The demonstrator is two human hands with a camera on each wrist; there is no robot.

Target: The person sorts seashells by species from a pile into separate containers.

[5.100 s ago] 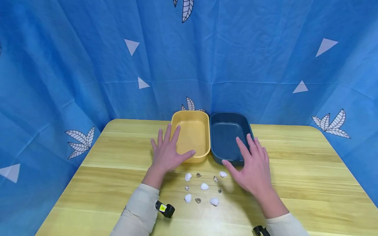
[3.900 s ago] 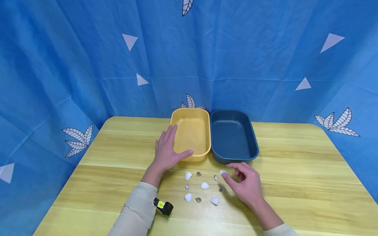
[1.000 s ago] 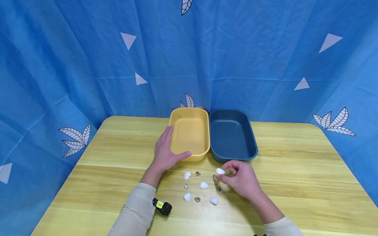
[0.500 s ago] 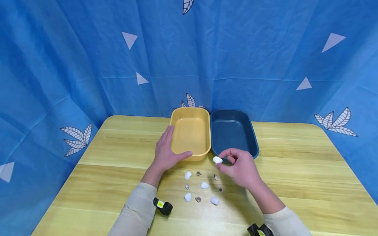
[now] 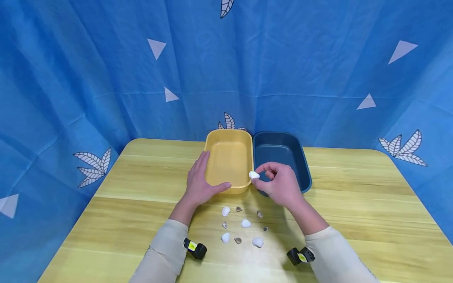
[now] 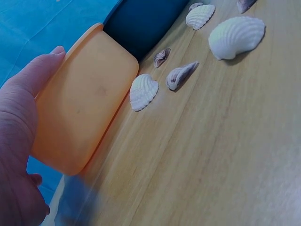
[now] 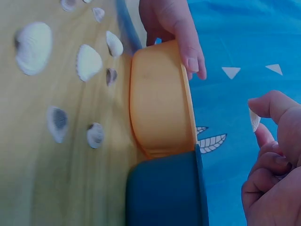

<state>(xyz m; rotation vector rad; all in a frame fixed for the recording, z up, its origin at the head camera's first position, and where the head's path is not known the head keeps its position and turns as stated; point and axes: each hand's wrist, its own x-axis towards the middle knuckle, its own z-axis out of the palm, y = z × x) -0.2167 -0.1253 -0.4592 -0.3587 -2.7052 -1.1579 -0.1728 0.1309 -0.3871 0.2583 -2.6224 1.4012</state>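
The right hand [image 5: 281, 185] pinches a white shell [image 5: 254, 175], which in the head view overlaps the rim of the yellow tray [image 5: 229, 157]; the right wrist view shows it edge-on, raised apart. The left hand [image 5: 199, 184], thumb spread wide, touches the tray.

10 shells [image 5: 245, 223] — 2 trays [image 5: 228, 159] — 1 table [image 5: 354, 216]

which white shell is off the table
The white shell pinched in the right hand; the other white shells all lie on the table.
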